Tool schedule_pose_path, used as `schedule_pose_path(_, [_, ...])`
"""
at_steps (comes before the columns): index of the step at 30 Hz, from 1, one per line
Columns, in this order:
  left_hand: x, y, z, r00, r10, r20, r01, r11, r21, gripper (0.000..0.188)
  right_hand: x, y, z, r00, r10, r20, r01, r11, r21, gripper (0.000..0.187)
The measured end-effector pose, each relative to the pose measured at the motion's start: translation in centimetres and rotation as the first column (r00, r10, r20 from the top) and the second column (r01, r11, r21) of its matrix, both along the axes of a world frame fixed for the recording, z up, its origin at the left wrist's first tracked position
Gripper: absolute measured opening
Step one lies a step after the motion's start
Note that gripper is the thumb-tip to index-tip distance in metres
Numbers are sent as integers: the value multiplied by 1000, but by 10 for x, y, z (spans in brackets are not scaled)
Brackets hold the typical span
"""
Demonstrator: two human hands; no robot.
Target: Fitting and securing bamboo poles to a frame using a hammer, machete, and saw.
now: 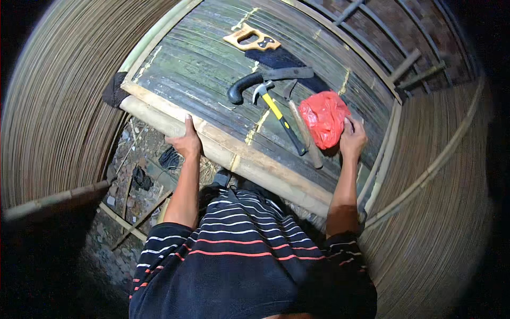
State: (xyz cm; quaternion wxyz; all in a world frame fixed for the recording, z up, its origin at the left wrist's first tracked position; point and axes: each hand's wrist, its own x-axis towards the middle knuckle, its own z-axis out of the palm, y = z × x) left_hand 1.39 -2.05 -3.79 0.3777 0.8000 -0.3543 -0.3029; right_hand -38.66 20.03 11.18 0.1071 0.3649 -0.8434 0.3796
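My left hand (187, 141) grips the front rail (218, 142) of a bamboo platform (196, 69), its thumb over the top and its fingers partly hidden. On the right, my right hand (353, 138) has its fingers closed at the side of a crumpled red plastic bag (322, 118); what the bag contains is hidden. Just left of the bag lies a tool with a wooden handle (306, 138), its head partly covered. Beside it rests a claw hammer (281, 118) with a yellow and black handle. A black-handled machete (271, 80) lies across the dark blade of a handsaw (252, 39) with a wooden grip.
Woven bamboo walls (58, 101) curve around both sides. At the lower left, the littered ground holds sticks (141, 220) and a dark crumpled cloth or bag (141, 178). Black material (114, 91) wraps the platform's left corner. A slatted bamboo frame (393, 32) stands beyond the far edge.
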Motion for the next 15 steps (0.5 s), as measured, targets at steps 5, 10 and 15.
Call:
schedule_pose_path(5, [-6, 13, 6, 997, 1, -83, -8, 997, -82, 116, -70, -35, -30, 1000, 30, 4, -31, 991, 129, 28])
schedule_pose_path(10, [-7, 6, 1, 997, 32, -64, -34, 999, -32, 123, -115, -42, -50, 799, 9, 601, -135, 977, 165, 26])
schedule_pose_path(15, [5, 8, -7, 998, 58, -39, -56, 997, 45, 130, -83, -47, -36, 541, 165, 824, -596, 767, 238, 25])
